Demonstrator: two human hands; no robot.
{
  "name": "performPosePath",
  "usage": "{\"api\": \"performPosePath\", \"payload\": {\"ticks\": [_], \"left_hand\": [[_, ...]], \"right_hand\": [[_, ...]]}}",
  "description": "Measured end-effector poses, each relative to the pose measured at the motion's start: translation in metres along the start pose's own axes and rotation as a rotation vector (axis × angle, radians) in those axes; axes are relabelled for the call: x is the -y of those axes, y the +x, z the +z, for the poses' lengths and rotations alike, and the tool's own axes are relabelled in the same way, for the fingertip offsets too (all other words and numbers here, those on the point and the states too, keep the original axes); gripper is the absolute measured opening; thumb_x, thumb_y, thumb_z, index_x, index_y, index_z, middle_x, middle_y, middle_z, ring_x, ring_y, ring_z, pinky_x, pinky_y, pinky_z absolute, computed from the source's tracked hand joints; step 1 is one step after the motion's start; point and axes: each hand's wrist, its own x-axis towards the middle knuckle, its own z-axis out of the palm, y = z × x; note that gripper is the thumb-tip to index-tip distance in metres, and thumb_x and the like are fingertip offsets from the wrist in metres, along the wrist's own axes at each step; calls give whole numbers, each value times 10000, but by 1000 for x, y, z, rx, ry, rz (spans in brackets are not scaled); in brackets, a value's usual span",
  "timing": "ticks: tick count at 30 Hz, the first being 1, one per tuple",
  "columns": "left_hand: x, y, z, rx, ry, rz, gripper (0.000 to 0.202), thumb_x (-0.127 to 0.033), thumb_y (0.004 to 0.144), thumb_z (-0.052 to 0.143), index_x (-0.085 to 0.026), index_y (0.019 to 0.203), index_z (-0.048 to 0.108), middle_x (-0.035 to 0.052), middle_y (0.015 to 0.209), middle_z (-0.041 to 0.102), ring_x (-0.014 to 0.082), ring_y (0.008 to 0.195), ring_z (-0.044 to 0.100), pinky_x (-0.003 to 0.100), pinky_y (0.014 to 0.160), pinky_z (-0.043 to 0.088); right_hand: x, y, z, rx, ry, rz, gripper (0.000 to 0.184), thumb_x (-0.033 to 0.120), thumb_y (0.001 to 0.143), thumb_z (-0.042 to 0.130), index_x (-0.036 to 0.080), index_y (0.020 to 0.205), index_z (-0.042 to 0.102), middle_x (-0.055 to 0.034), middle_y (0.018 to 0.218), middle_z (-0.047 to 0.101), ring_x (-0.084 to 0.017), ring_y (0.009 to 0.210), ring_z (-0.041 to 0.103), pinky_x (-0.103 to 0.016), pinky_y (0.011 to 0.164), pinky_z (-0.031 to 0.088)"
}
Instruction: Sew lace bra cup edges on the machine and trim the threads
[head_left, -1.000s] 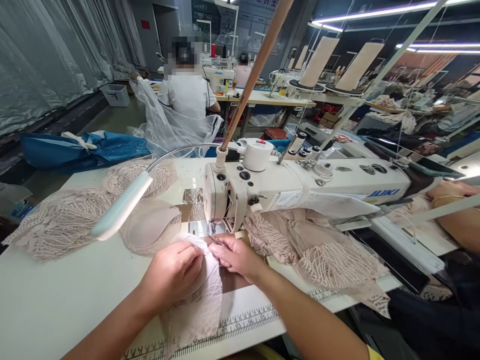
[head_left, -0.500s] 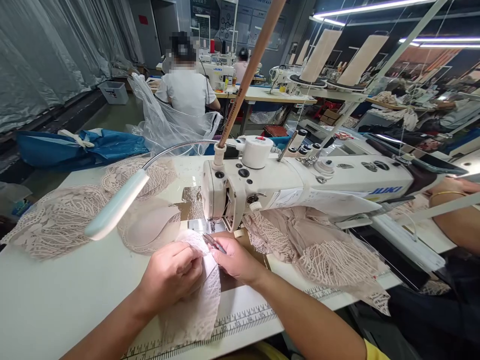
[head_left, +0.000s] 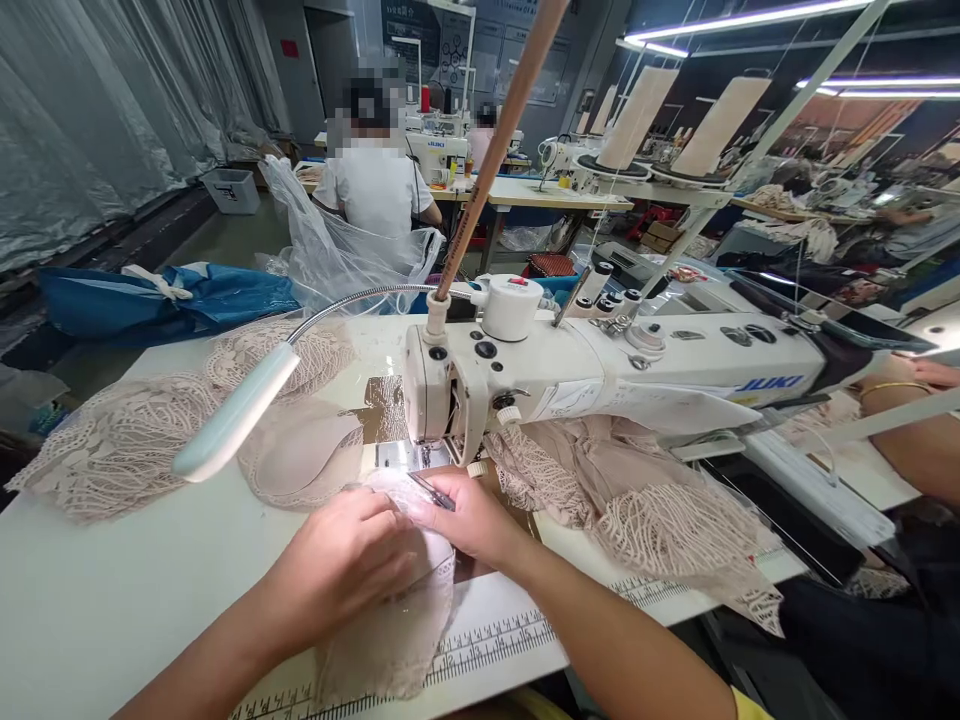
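Note:
Just in front of the sewing machine (head_left: 450, 385), my left hand (head_left: 352, 555) is closed on a pale lace fabric piece (head_left: 394, 640), its fingertips partly hidden in the folds. The lower part of that piece hangs toward the table's front edge, over a printed ruler. My right hand (head_left: 480, 515) holds small metal thread snips (head_left: 431, 490), blades pointing up and left toward the needle area. Its thumb and fingers also touch the upper edge of the fabric. The presser foot (head_left: 426, 455) is just beyond the hands.
Lace cup pieces (head_left: 120, 440) lie to the left, below a lit gooseneck lamp (head_left: 236, 410). More lace fabric (head_left: 675, 510) is heaped under the machine arm at right. A wooden pole (head_left: 495, 150) rises above the machine head. A co-worker's arm (head_left: 911, 420) shows at far right.
My left hand has shifted slightly down and right, its fingers less curled. The fabric has turned and spread, with a smoother side facing up. The right hand with the snips has barely moved.

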Motion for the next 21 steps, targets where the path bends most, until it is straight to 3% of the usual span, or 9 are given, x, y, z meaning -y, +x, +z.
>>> {"api": "performPosePath", "payload": {"ticks": [5, 7, 11, 14, 17, 21], "left_hand": [[25, -20, -22, 95, -265, -510, 297, -478, 818, 599, -206, 925, 651, 49, 913, 675, 233, 836, 623, 267, 664, 480], [36, -25, -23, 139, -477, -618, 385, -508, 780, 637, -199, 1010, 646, 56, 976, 676, 259, 913, 623, 285, 738, 490], [35, -22, -16, 242, -1007, -551, 457, -486, 766, 665, -205, 1124, 622, 54, 1088, 658, 258, 1018, 588, 313, 875, 460], [24, -15, -3, 235, -1208, -563, 366, -440, 751, 703, -161, 985, 665, 63, 939, 687, 232, 881, 612, 289, 765, 474], [19, -9, 11, 105, -1218, -642, 304, -432, 758, 706, -141, 835, 662, 48, 772, 669, 183, 710, 586, 250, 623, 443], [18, -4, 24, 13, -1042, -524, 270, -401, 812, 662, -133, 783, 682, 56, 800, 652, 178, 764, 552, 258, 691, 433]], "right_hand": [[1, -2, 3, 50, 36, -47, 163, 251, 812, 547, 166, 673, 537, 30, 629, 429, -109, 605, 391, -217, 528, 313], [5, -3, 2, 100, 103, -94, 169, 246, 797, 557, 167, 653, 513, 35, 619, 402, -101, 593, 369, -215, 521, 295], [8, -6, 0, 216, 240, -98, 164, 305, 784, 586, 158, 720, 549, 34, 638, 420, -94, 589, 371, -212, 525, 301], [5, -6, 1, 292, 219, -59, 188, 339, 790, 602, 151, 804, 593, 26, 666, 466, -96, 593, 395, -209, 522, 310], [3, -5, 4, 246, 122, -33, 214, 363, 791, 636, 158, 844, 606, 21, 702, 499, -100, 618, 422, -206, 533, 323], [2, -3, 7, 31, -28, -78, 206, 350, 830, 600, 162, 749, 582, 20, 687, 504, -111, 642, 443, -219, 572, 353]]}}
